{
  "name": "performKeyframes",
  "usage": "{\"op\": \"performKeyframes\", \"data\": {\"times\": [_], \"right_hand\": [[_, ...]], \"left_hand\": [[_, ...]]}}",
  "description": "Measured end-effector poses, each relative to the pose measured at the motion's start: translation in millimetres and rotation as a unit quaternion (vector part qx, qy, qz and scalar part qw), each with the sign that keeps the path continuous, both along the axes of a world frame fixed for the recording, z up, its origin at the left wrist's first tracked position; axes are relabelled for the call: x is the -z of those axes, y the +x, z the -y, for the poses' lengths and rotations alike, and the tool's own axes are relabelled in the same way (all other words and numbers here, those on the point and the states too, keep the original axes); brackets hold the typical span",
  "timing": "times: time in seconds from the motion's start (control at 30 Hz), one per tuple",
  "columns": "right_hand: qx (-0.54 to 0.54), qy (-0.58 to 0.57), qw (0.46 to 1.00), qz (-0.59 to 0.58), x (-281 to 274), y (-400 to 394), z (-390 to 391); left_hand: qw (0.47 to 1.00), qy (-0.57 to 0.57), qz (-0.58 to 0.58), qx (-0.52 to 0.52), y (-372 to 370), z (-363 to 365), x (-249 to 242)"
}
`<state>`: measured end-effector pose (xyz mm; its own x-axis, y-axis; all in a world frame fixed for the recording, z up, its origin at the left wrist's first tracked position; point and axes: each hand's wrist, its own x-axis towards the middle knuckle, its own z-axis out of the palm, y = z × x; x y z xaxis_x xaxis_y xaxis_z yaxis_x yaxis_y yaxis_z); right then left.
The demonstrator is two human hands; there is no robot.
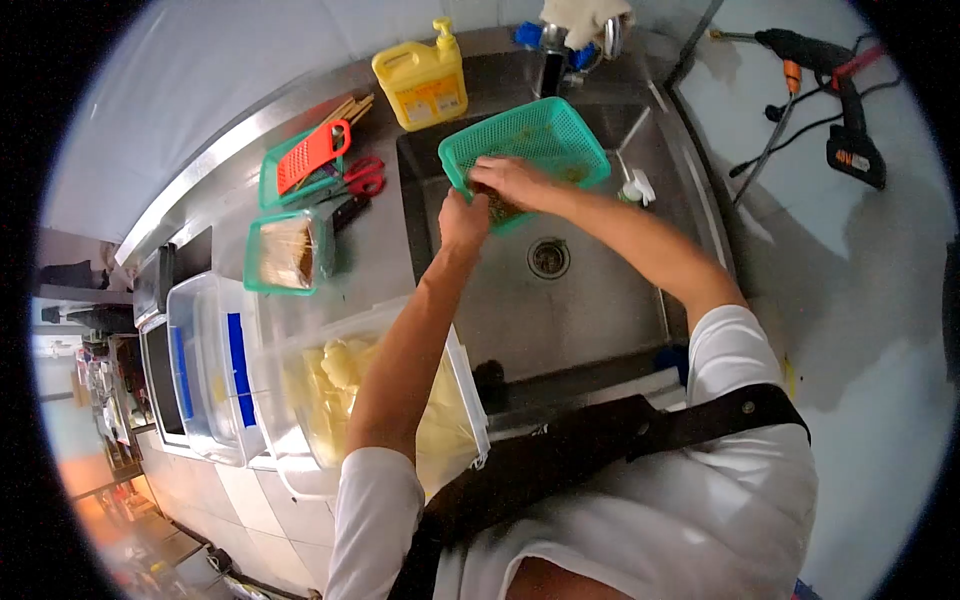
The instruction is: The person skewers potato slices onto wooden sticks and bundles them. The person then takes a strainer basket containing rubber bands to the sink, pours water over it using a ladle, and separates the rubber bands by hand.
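Over the sink [590,300], left hand [465,220] grips the green basket [540,135] rim; right hand [510,180] closes on wet scraps inside; light, flexible, likely slippery.

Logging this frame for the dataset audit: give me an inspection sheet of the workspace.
Surface: steel sink set in a steel counter, basin wet-looking, drain bare.
Job's things: green basket held tilted over the basin, brownish bits inside.
Clutter: yellow jug, orange slicer, red scissors, small green tray, clear tubs, one with pale yellow pieces.
Hands: left hand grips the basket's near rim; right hand reaches inside it.
Cables: black cord by the spray gun on the wall.
Surroundings: tap, tiled floor, shelves far left.
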<state>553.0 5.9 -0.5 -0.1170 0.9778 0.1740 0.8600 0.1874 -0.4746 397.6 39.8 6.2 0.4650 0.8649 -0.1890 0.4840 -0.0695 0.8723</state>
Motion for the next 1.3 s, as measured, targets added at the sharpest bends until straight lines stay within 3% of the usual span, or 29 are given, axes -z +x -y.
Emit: {"op": "performKeyframes", "data": {"times": [0.13, 0.23, 0.33, 0.37, 0.47, 0.6, 0.63, 0.73, 0.8, 0.83, 0.87, 0.97, 1.07, 1.13, 1.27, 1.3], "right_hand": [[0.000, -0.012, 0.994, -0.111, 2, 29, 32], [0.105, 0.068, 0.990, 0.063, -19, 27, 73], [0.149, -0.179, 0.967, 0.107, -41, 11, 99], [0.062, -0.178, 0.981, 0.048, -18, 20, 96], [0.023, -0.070, 0.996, 0.050, -11, 15, 103], [0.164, -0.085, 0.981, 0.059, -27, 1, 114], [0.141, -0.048, 0.986, 0.076, -20, -14, 120], [-0.091, -0.016, 0.991, 0.097, -16, -36, 140], [-0.064, -0.031, 0.997, 0.020, 3, -22, 139], [-0.044, -0.016, 0.998, -0.031, 8, -11, 139], [-0.023, 0.000, 0.996, -0.081, 12, -1, 139], [0.116, -0.069, 0.990, 0.028, 1, -4, 155], [0.097, -0.154, 0.983, 0.040, -4, -18, 163], [-0.005, -0.175, 0.984, -0.026, 18, -26, 160], [0.031, -0.123, 0.990, -0.055, 66, -33, 163], [0.031, -0.190, 0.981, -0.029, 72, -37, 168]], "left_hand": [[0.991, -0.105, 0.071, -0.035, -13, 25, 22], [0.992, -0.098, 0.075, -0.039, -19, 46, 32], [0.991, -0.106, 0.066, -0.045, -18, 66, 34], [0.992, -0.104, 0.058, -0.049, -18, 73, 36], [0.992, -0.106, 0.044, -0.043, -18, 91, 43], [0.992, -0.085, 0.081, -0.038, -25, 118, 34], [0.990, -0.099, 0.091, -0.039, -25, 124, 31], [0.990, -0.103, 0.083, -0.047, -29, 131, 33], [0.996, -0.067, 0.025, -0.052, -34, 136, 50], [0.990, -0.114, 0.036, -0.074, -39, 145, 30], [0.988, -0.125, 0.043, -0.080, -39, 147, 41], [0.984, -0.135, 0.072, -0.094, -43, 154, 66], [0.982, -0.131, 0.096, -0.100, -44, 167, 51], [0.979, -0.172, 0.068, -0.089, -45, 176, 43], [0.971, -0.214, 0.021, -0.108, -38, 206, 64], [0.965, -0.224, -0.005, -0.135, -32, 219, 72]]}}
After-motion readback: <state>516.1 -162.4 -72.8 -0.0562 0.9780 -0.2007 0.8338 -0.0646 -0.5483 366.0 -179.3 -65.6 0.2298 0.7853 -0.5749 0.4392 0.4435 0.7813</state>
